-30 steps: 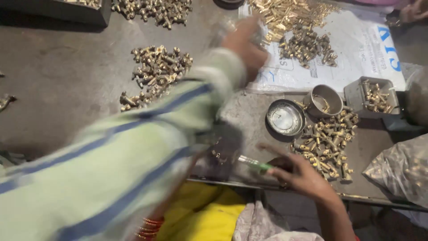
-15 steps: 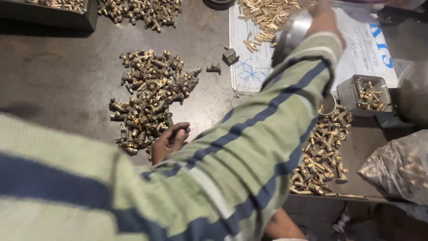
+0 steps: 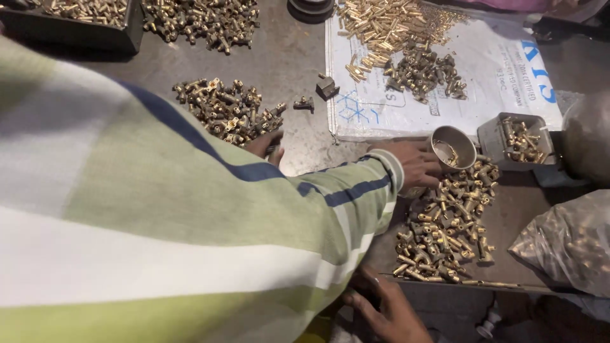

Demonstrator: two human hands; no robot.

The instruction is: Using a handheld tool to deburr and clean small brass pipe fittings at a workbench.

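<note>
Three hands show here, and a broad striped sleeve [image 3: 190,209] takes up most of the view. It crosses from the left and hides much of the dark metal table [image 3: 292,57]. We take it for a co-worker's arm. The co-worker's hand [image 3: 416,164] lies flat, fingertips against a small round steel bowl [image 3: 452,147].

Our left hand [image 3: 267,145] only peeks out beyond the sleeve, at the near edge of the left heap of brass fittings [image 3: 225,114], touching it. The sleeve covers most of the hand, so we cannot tell whether the fingers are closed on anything.

Our right hand [image 3: 387,311] is low at the table's front edge, fingers spread and loose, with nothing visible in them. It lies just below the right heap of brass fittings [image 3: 445,222], which sits between it and the bowl.

Beside the bowl stands a small square tin [image 3: 518,140] holding a few fittings. Behind it a white woven sack [image 3: 495,70] lies flat, bearing a scatter of bright brass pins [image 3: 381,32] and a cluster of darker fittings [image 3: 426,73]. A small dark block [image 3: 327,87] and a lone fitting [image 3: 304,103] lie just off the sack's left edge. A clear plastic bag [image 3: 565,244] of parts slumps at the right.
</note>
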